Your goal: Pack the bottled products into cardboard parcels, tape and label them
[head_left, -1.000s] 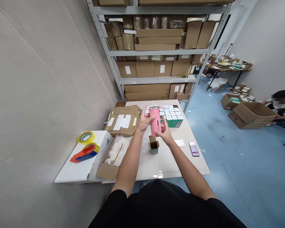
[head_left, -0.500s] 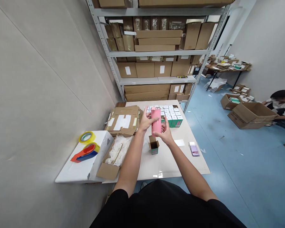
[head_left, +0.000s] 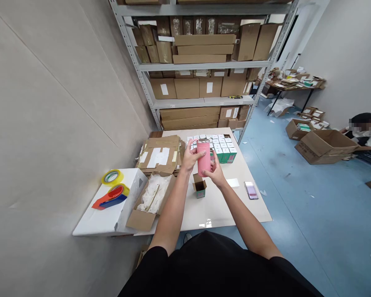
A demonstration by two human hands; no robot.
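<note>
A pink metal tumbler (head_left: 204, 158) stands upright between my hands, above the table, with a silvery top showing. My left hand (head_left: 190, 157) wraps its left side, and my right hand (head_left: 215, 170) holds it low on the right. Just below them, a small open carton (head_left: 199, 186) with green sides stands on the pale table (head_left: 213, 208), its flaps up. Behind the tumbler lie tightly packed rows of white-topped green boxes (head_left: 224, 149), partly hidden by the tumbler and my right hand.
A phone (head_left: 252, 192) and a white card (head_left: 233, 182) lie on the table's right. To the left are flattened cardboard (head_left: 159, 159), an open carton of white wrapping (head_left: 151, 200), packing tape (head_left: 111, 177) and a tape dispenser (head_left: 109, 199). A co-worker (head_left: 363, 131) sits far right.
The tumbler has gone from leaning to upright, and its top now tilts a little toward me. My hands have stayed around it. The whole view has shifted slightly.
</note>
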